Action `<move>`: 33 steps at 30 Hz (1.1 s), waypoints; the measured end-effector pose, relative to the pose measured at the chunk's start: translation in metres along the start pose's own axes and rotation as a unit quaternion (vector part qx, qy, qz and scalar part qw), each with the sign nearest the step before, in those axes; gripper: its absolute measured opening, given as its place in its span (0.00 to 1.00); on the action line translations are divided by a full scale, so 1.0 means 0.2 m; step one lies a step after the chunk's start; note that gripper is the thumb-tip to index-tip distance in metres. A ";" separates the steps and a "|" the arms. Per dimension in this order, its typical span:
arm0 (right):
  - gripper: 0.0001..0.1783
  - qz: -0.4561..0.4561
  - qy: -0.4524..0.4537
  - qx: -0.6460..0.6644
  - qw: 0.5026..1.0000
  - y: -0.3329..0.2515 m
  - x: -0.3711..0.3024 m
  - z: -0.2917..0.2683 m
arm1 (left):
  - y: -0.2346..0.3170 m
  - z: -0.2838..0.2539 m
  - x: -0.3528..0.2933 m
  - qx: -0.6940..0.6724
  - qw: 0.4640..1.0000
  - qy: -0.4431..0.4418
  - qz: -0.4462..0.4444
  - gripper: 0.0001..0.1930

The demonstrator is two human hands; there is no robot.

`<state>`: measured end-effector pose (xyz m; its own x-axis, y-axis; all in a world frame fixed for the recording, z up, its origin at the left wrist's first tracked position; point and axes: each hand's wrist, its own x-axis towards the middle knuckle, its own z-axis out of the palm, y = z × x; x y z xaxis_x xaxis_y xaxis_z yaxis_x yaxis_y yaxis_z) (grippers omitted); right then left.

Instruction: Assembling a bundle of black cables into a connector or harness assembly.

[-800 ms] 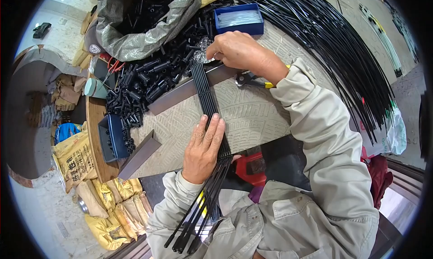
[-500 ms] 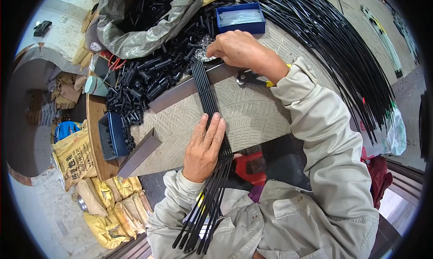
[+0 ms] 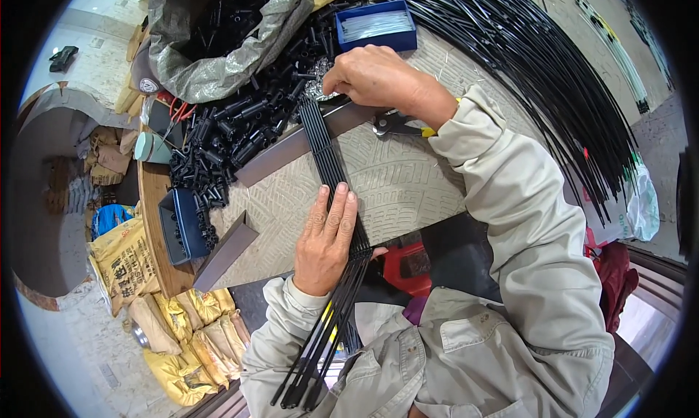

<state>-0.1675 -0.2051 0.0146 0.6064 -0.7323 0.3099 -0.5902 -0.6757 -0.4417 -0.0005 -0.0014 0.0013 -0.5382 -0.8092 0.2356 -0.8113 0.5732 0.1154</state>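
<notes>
My left hand (image 3: 324, 236) lies with straight fingers over a flat row of thin black rods (image 3: 318, 137). Its thumb tip shows on the far side of the row, so the rods are held between thumb and fingers. Their upper ends rest across a metal angle bar (image 3: 273, 159); the lower ends fan out over my lap. My right hand (image 3: 378, 76) is at a small heap of shiny silver pieces (image 3: 317, 81), just beyond the rod ends. Its thumb and forefinger are pinched together; anything between them is too small to make out. Pliers (image 3: 389, 124) lie under the right wrist.
Loose black tubular parts (image 3: 240, 130) cover the table's left side, below a grey woven sack (image 3: 218, 83). A blue box of pale sticks (image 3: 375, 26) stands at the back. Long black rods (image 3: 524, 76) spread along the right. A blue bin (image 3: 186, 225) sits at the left edge.
The view has shifted slightly. My left hand keeps its hold on the rods, and my right hand stays pinched at the silver heap, with little visible movement.
</notes>
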 end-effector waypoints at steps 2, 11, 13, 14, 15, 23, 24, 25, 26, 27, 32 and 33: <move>0.09 -0.010 0.010 0.018 1.000 0.00 0.00 0.00 | 0.00 0.02 -0.01 0.007 1.000 -0.013 -0.016 0.33; 0.10 -0.004 0.011 0.013 1.000 0.01 0.00 0.01 | -0.01 0.02 -0.01 0.043 0.999 -0.018 -0.002 0.26; 0.10 -0.003 0.009 0.013 1.000 -0.01 0.00 0.00 | -0.01 0.02 -0.01 0.050 0.999 -0.022 -0.001 0.26; 0.10 -0.002 0.006 0.013 1.000 -0.01 0.00 0.00 | -0.01 0.02 -0.02 0.057 0.998 -0.025 0.000 0.26; 0.10 -0.001 0.006 0.014 1.000 -0.01 0.00 0.00 | -0.01 0.02 -0.01 0.057 0.998 -0.026 0.000 0.26; 0.09 0.010 0.001 0.012 1.000 0.01 0.00 0.01 | 0.00 0.03 0.00 0.063 0.998 -0.010 0.003 0.25; 0.09 0.011 0.001 0.012 1.000 0.02 0.00 0.02 | 0.00 0.03 0.00 0.063 0.998 -0.011 0.004 0.25; 0.11 0.006 0.006 0.018 1.000 0.03 0.00 0.02 | 0.00 0.03 0.00 0.066 0.998 -0.011 0.005 0.25; 0.13 0.001 0.010 0.024 1.000 0.04 0.00 0.03 | 0.00 0.03 0.00 0.070 0.998 -0.010 0.005 0.24; 0.13 0.000 0.010 0.025 1.000 0.02 0.00 0.02 | 0.00 0.03 0.00 0.070 0.997 -0.011 0.004 0.24; 0.08 -0.004 -0.004 0.012 1.000 0.00 0.00 0.01 | -0.01 0.04 -0.01 0.087 0.996 -0.014 0.006 0.24; 0.08 -0.003 -0.005 0.012 1.000 0.00 0.00 0.01 | 0.00 0.03 -0.01 0.086 0.996 -0.014 0.006 0.24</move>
<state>-0.1659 -0.2052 0.0126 0.6148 -0.7276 0.3043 -0.5737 -0.6774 -0.4605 -0.0011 -0.0011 -0.0049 -0.5522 -0.8073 0.2080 -0.8307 0.5540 -0.0550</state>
